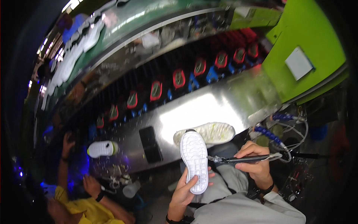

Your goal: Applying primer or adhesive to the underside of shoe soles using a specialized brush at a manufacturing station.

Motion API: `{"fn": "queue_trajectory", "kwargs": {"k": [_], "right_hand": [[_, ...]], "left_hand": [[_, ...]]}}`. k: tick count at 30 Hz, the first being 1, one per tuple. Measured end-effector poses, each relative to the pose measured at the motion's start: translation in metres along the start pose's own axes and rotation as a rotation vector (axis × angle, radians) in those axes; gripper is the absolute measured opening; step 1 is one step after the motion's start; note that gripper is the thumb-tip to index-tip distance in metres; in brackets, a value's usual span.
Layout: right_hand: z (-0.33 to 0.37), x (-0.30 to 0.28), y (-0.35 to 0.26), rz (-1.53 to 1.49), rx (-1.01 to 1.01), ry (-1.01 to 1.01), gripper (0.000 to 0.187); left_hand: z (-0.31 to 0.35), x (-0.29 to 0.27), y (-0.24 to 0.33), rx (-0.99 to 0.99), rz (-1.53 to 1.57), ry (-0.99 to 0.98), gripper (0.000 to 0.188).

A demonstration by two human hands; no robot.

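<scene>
My left hand [185,187] grips a white shoe sole [194,149], its grooved tread turned up toward me. The fingers wrap round its near end, and a dark patch shows at the far end. Between the fingers of my right hand [255,160] is a slim black pen-shaped tool [250,159] with a pale cord at its back end. Its tip meets or almost meets the sole's right edge; I cannot tell which. Just beyond, a cream, yellow-stained sole-shaped piece [216,133] lies on the metal ledge [257,106], partly hidden by the held sole.
A black flat slab [150,144] and another white sole [101,149] lie farther left on the ledge. Behind it runs a row of red-rimmed shoe moulds [179,78]. A green cabinet [313,33] stands right, above blue coiled hoses [268,134]. A co-worker in yellow [89,212] sits left.
</scene>
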State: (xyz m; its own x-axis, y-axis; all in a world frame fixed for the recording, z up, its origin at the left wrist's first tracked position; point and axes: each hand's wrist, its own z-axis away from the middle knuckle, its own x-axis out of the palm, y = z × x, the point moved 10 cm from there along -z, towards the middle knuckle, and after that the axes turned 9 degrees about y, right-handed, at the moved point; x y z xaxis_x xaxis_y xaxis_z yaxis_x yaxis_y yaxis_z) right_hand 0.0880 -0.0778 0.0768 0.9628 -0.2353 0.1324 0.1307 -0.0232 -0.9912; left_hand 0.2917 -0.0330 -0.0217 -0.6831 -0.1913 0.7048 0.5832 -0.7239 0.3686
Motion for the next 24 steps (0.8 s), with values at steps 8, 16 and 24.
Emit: {"fn": "queue_trajectory", "kwargs": {"k": [8, 16, 24], "right_hand": [[-0.018, 0.135, -0.010, 0.245, -0.357, -0.320, 0.025], [0.025, 0.122, 0.009, 0.177, -0.301, -0.327, 0.023], [0.029, 0.086, -0.009, 0.217, -0.246, -0.340, 0.027]], "left_hand": [[0.038, -0.036, -0.008, 0.216, 0.071, 0.096, 0.060], [0.018, -0.044, -0.007, 0.206, 0.578, 0.058, 0.058], [-0.033, 0.018, 0.015, 0.191, 0.258, -0.051, 0.072]]}}
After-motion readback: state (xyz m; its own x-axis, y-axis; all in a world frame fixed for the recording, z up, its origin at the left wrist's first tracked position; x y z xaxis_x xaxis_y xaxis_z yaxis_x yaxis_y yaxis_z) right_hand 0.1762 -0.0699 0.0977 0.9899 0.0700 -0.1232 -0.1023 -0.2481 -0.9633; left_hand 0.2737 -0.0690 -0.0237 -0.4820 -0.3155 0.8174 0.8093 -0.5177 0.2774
